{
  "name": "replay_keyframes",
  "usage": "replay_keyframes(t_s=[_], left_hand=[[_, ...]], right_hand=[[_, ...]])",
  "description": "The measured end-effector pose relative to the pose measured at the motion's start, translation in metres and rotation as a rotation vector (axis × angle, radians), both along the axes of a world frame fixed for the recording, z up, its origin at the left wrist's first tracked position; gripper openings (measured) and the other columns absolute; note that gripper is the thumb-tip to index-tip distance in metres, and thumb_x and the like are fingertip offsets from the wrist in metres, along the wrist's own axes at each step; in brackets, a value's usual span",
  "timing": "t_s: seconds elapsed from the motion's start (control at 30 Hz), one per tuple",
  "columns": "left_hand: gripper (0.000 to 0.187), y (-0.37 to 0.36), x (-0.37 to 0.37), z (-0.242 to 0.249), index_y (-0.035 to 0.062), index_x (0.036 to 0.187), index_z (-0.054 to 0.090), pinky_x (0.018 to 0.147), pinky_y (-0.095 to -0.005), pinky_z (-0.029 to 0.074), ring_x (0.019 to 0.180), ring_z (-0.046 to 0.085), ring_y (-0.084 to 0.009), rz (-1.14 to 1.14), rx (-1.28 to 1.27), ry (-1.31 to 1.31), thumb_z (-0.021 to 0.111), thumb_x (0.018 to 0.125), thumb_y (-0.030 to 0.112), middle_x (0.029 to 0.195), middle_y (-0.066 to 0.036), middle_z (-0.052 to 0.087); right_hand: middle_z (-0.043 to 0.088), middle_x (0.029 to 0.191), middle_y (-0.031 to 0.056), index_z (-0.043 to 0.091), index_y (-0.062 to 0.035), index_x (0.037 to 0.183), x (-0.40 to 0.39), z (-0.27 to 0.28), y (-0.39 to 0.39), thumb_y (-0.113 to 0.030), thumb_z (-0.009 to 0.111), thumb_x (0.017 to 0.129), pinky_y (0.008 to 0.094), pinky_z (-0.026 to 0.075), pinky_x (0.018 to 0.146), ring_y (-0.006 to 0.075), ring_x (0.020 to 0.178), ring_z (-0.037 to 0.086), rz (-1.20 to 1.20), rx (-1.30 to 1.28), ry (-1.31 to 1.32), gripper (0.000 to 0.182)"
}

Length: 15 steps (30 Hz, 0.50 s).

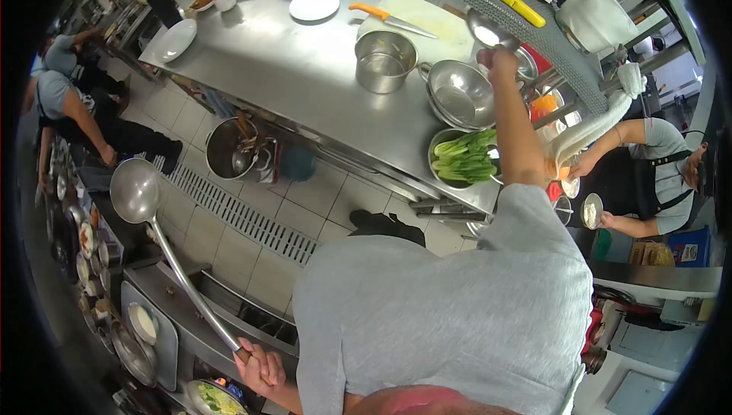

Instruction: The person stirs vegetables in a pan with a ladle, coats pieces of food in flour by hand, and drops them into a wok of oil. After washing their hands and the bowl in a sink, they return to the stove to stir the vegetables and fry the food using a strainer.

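Note:
My left hand [261, 369] is wrapped round the handle of a large metal ladle [136, 190], its bowl raised over the floor at the left. My right arm stretches over the steel counter [259, 53], and my right hand [499, 65] is closed near a shiny metal bowl [489, 31]; what its fingers hold, if anything, is hidden. Below that hand sit stacked metal bowls [460, 94] and a bowl of green leafy vegetables [463, 157]. A metal pot [385, 62] stands beside them. An orange-handled knife [395, 20] lies partly on a white cutting board [455, 33].
White plates [314, 5] are on the counter. A large pot [229, 148] holding utensils stands under its edge. A yellow-handled tool [512, 1] lies on the overhead shelf. At the right, a co-worker [633, 175] holds a small bowl [591, 211]; others work at the left. A drain grate [236, 213] crosses the floor.

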<state>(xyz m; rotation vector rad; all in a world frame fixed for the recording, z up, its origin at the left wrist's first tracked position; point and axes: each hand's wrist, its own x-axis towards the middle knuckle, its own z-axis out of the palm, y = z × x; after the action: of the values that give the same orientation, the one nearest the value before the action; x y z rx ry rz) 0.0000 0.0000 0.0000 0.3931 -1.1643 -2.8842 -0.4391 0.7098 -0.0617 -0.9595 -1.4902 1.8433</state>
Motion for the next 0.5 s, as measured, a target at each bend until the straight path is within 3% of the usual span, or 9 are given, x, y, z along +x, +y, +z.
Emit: replay_keyframes(t_s=[0.07,0.1,0.17,0.2,0.27,0.33,0.37,0.4,0.5], left_hand=[[0.021,-0.012,0.007,0.008,0.0004,0.114,0.041,0.032,-0.0218,0.034,0.034,0.039,-0.0086,0.01,-0.028,-0.015,0.051,0.095,0.003,0.062,-0.002,0.045],[0.021,0.042,-0.033,-0.004,0.0002,0.114,0.041,0.032,-0.0219,0.034,0.034,0.039,-0.0084,0.017,-0.001,-0.041,0.051,0.095,0.003,0.062,-0.002,0.045],[0.021,0.054,-0.054,-0.005,-0.0002,0.114,0.042,0.033,-0.0221,0.034,0.035,0.04,-0.0082,0.035,-0.016,-0.046,0.05,0.095,0.003,0.062,-0.001,0.045],[0.021,0.057,-0.059,-0.001,-0.0004,0.114,0.042,0.033,-0.0221,0.034,0.035,0.039,-0.008,0.039,-0.026,-0.051,0.05,0.095,0.003,0.062,-0.001,0.045],[0.021,0.066,-0.068,0.001,-0.0008,0.115,0.042,0.033,-0.0221,0.033,0.035,0.039,-0.0076,0.05,-0.025,-0.054,0.05,0.096,0.004,0.063,-0.001,0.045],[0.021,0.073,-0.077,0.008,-0.001,0.115,0.043,0.034,-0.0224,0.032,0.035,0.038,-0.0074,0.092,-0.019,-0.088,0.049,0.096,0.004,0.063,-0.001,0.045],[0.021,0.077,-0.081,0.011,-0.0011,0.115,0.043,0.034,-0.0225,0.032,0.035,0.037,-0.0073,0.115,-0.011,-0.104,0.049,0.096,0.005,0.062,-0.001,0.045],[0.02,0.082,-0.086,0.014,-0.0009,0.114,0.042,0.034,-0.0231,0.031,0.035,0.036,-0.0075,0.112,-0.001,-0.095,0.048,0.096,0.005,0.062,-0.001,0.044],[0.021,0.08,-0.088,0.009,-0.0022,0.109,0.04,0.03,-0.025,0.034,0.032,0.038,-0.0103,0.175,0.088,-0.074,0.052,0.093,0.001,0.059,-0.004,0.045]], right_hand=[[0.067,0.089,0.016,0.056,0.0018,0.108,-0.015,-0.024,0.078,-0.013,0.055,0.095,0.0307,0.055,0.055,0.0231,0.071,0.068,-0.051,0.028,-0.053,0.02],[0.067,0.092,0.0157,0.056,0.0007,0.111,-0.034,-0.038,0.134,-0.014,0.05,0.097,0.03,0.055,0.057,0.0226,0.073,0.068,-0.059,0.059,-0.1,0.021],[0.068,0.099,0.016,0.054,-0.0016,0.119,-0.049,-0.049,0.173,-0.017,0.047,0.1,0.03,0.056,0.059,0.0248,0.078,0.069,-0.081,-0.046,-0.013,0.026],[0.067,0.103,0.0159,0.052,-0.0031,0.123,-0.049,-0.065,0.185,-0.02,0.045,0.101,0.0312,0.057,0.064,0.0257,0.081,0.069,-0.062,0.029,0.039,0.029],[0.066,0.112,0.0158,0.049,-0.0062,0.13,-0.052,-0.088,0.213,-0.025,0.042,0.103,0.0337,0.057,0.072,0.0275,0.089,0.069,-0.019,0.197,0.154,0.034],[0.064,0.119,0.0157,0.046,-0.0075,0.135,-0.056,-0.106,0.223,-0.029,0.041,0.103,0.0369,0.056,0.082,0.0281,0.095,0.067,-0.053,0.811,-0.049,0.039],[0.065,0.12,0.0152,0.047,-0.0067,0.134,-0.058,-0.099,0.217,-0.031,0.041,0.103,0.0382,0.053,0.086,0.0268,0.099,0.067,0.043,0.278,0.272,0.04],[0.065,0.12,0.0146,0.049,-0.006,0.134,-0.055,-0.072,0.187,-0.033,0.041,0.103,0.0394,0.051,0.09,0.0255,0.102,0.066,-0.01,-0.278,0.575,0.042],[0.07,0.11,0.0144,0.059,-0.002,0.121,-0.065,-0.058,0.111,-0.034,0.045,0.102,0.0356,0.052,0.08,0.0247,0.096,0.068,0.163,0.059,0.086,0.04]])
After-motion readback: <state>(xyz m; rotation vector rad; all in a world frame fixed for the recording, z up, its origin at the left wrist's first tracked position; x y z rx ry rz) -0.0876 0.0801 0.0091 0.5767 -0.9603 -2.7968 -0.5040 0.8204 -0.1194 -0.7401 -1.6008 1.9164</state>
